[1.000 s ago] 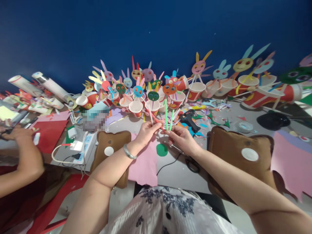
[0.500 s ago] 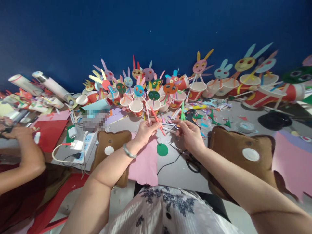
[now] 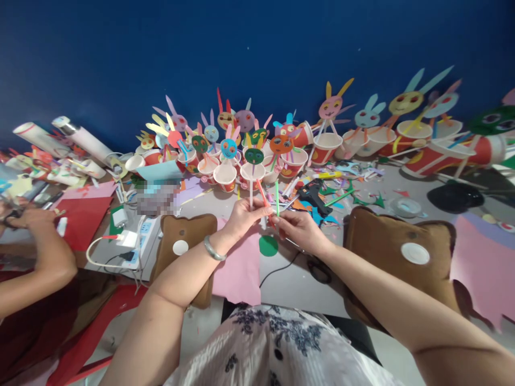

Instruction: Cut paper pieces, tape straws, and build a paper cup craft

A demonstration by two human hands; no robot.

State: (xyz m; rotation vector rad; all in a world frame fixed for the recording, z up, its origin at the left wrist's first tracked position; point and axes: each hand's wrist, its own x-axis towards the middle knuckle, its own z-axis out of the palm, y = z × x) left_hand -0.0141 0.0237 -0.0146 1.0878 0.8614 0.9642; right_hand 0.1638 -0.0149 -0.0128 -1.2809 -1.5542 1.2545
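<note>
My left hand is closed in a pinch on a thin red strip and a thin white strip, both pointing up and away. Close against it, my right hand pinches a thin green strip that stands upright. The fingertips nearly meet, and the strips' lower ends are partly hidden there. Just below them on the table lies a green paper disc. Scissors lie beneath my right wrist, partly covered.
Paper cups topped with paper rabbit faces line the blue wall. A black glue gun lies among paper scraps. Brown cushions, pink sheets and a power strip surround my arms. Another person's arm is at left.
My right hand has moved left with the green strip, from apart to right beside my left hand. The glue gun shows more fully now. The left hand has barely moved.
</note>
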